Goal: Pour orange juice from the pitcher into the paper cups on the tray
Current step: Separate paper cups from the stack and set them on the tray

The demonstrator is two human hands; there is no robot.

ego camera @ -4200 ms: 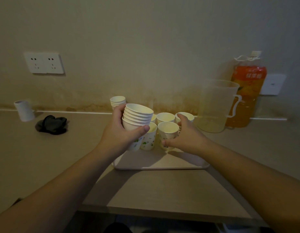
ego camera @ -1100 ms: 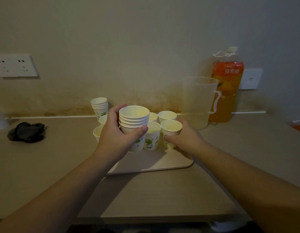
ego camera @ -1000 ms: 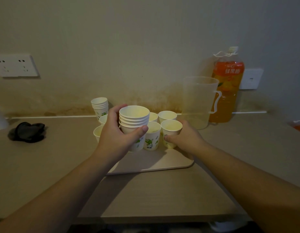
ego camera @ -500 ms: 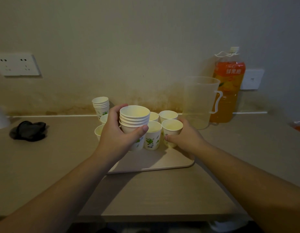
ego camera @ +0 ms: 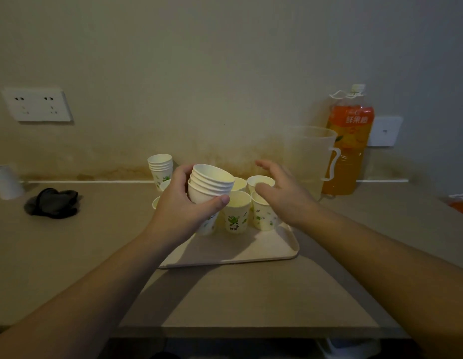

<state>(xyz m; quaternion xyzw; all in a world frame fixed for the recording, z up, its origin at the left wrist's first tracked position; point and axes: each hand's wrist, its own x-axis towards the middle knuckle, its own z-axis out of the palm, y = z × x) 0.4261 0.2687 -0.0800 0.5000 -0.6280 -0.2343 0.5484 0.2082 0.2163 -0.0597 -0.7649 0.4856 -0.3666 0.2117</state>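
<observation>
Lifted off the paper cup it held half a second ago, the right hand (ego camera: pixel 285 195) now hovers with fingers spread above the paper cups (ego camera: pixel 237 213) on the tray (ego camera: pixel 251 251). Its counterpart, the left hand (ego camera: pixel 182 211), has its grip curled round a tilted stack of cups (ego camera: pixel 212 186). Both pitcher (ego camera: pixel 307 161) and juice bottle (ego camera: pixel 348 141) stand at the worktop's (ego camera: pixel 251 299) back edge.
</observation>
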